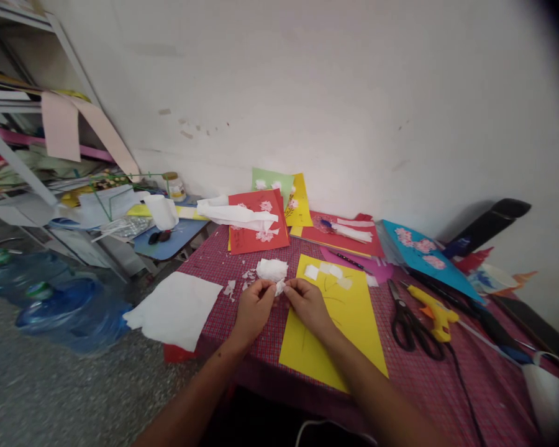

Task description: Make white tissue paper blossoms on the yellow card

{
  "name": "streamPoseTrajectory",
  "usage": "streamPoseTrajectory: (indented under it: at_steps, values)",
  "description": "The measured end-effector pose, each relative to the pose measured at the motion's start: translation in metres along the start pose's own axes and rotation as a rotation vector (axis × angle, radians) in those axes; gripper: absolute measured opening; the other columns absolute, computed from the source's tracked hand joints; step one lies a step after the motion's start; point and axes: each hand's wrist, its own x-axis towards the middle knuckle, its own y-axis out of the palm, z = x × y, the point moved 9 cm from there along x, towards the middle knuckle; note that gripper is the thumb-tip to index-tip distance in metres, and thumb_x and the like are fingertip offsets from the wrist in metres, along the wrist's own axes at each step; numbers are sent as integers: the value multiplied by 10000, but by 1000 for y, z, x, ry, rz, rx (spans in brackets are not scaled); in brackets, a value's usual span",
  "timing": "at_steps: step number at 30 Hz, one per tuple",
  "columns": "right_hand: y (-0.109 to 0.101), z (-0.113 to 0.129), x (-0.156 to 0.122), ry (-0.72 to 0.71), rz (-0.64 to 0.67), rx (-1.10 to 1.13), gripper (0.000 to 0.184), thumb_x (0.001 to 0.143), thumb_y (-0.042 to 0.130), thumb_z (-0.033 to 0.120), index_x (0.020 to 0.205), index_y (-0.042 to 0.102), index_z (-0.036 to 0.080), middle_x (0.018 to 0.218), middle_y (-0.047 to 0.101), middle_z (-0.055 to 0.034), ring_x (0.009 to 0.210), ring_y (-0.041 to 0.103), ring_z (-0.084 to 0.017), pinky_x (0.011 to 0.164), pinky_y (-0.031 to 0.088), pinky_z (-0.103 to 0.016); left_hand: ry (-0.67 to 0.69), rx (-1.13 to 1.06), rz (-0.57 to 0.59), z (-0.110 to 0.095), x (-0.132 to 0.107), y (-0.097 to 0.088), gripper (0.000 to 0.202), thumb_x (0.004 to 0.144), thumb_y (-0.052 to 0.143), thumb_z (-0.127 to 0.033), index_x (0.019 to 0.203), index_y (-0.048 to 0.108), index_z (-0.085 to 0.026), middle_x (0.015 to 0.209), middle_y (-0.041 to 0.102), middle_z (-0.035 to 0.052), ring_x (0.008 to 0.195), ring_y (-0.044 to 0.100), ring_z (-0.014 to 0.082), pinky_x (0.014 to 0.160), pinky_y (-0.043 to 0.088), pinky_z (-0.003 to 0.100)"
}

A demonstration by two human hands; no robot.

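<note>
A small piece of white tissue paper (280, 288) is pinched between my left hand (255, 305) and my right hand (307, 304), whose fingertips nearly meet. Just beyond them lies a pad of white tissue (272, 269), with torn scraps (230, 288) to its left. My right wrist passes over a yellow sheet of paper (349, 335), which has thin dark lines drawn on it. Several small white tissue squares (330, 269) rest near that sheet's far edge. Left of my hands, a large white tissue sheet (177, 309) hangs partly over the table edge.
Black-handled scissors (412, 332) and a yellow glue gun (438, 312) with a cord lie on the right. Red sheets (242, 242) with paper flowers and a blue sheet (428, 256) stand at the back. A lower blue table (174, 242) and water bottles (74, 316) are left.
</note>
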Motion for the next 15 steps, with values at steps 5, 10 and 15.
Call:
streamPoseTrajectory:
  at_steps: [5, 10, 15]
  values:
    - [-4, -4, 0, 20, -29, 40, 159, 818, 553, 296, 709, 555, 181, 537, 513, 42, 470, 411, -100, 465, 322, -216, -36, -95, -27, 4, 1, -2, 209, 814, 550, -354, 834, 636, -164, 734, 644, 10, 636, 596, 139, 617, 483, 251]
    - [-11, -11, 1, 64, -74, 73, 157, 802, 550, 312, 705, 548, 188, 516, 522, 40, 449, 412, -106, 443, 306, -216, -49, -163, -36, 7, 1, -3, 221, 810, 554, -364, 836, 619, -154, 738, 636, 15, 628, 588, 134, 614, 490, 252]
    - [-14, -14, 1, 80, -108, 123, 158, 796, 547, 315, 707, 549, 184, 511, 527, 32, 440, 402, -105, 433, 298, -220, -90, -225, -100, 14, 2, -8, 224, 798, 567, -371, 844, 607, -155, 671, 613, -3, 577, 573, 118, 585, 479, 243]
